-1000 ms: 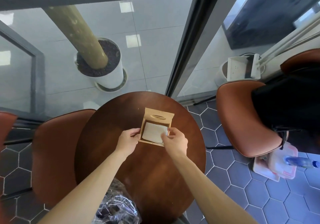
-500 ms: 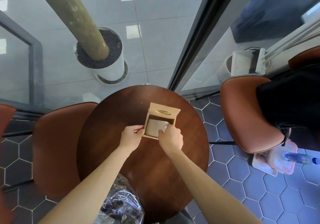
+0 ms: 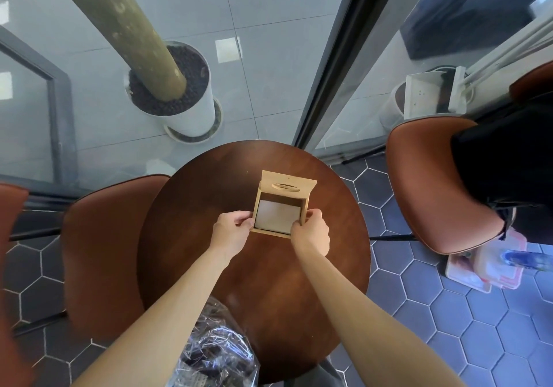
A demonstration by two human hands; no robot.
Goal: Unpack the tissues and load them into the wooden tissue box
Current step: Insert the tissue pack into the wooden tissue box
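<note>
Round dark wooden desk [image 3: 269, 282]: our left hand [image 3: 232, 232] and right hand [image 3: 311, 234] grip open light wooden tissue box [image 3: 282, 204], pale tissues [image 3: 276, 216] seated inside; next we close slotted lid [image 3: 287, 185].

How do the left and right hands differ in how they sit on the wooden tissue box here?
The left hand holds the left wall of the wooden tissue box; the right hand holds its right wall. The left hand's fingertips curl at the rim; the right hand's thumb lies along the near corner. Both grip the box, tissues inside.
</note>
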